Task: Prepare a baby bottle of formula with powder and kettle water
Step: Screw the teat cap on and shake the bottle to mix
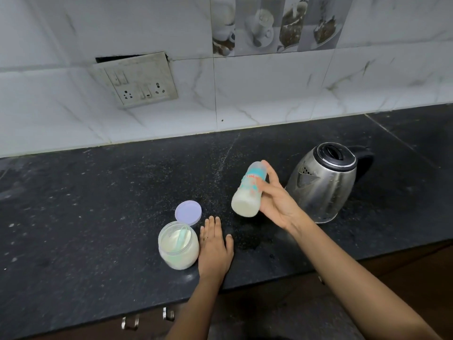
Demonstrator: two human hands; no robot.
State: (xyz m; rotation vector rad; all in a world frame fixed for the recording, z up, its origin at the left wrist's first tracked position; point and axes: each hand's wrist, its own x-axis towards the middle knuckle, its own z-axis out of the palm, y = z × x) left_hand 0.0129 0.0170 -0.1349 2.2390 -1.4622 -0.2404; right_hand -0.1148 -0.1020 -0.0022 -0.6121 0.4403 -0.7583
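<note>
Head view: right hand (275, 204) grips tilted milky bottle (248, 190) above worktop (98, 192); left hand (214, 244) flat, fingers straight, beside powder jar (178, 247).

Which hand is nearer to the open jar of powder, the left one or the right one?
Left. The left hand lies flat on the counter just right of the powder jar. The right hand holds the bottle farther right, beside the kettle.
</note>
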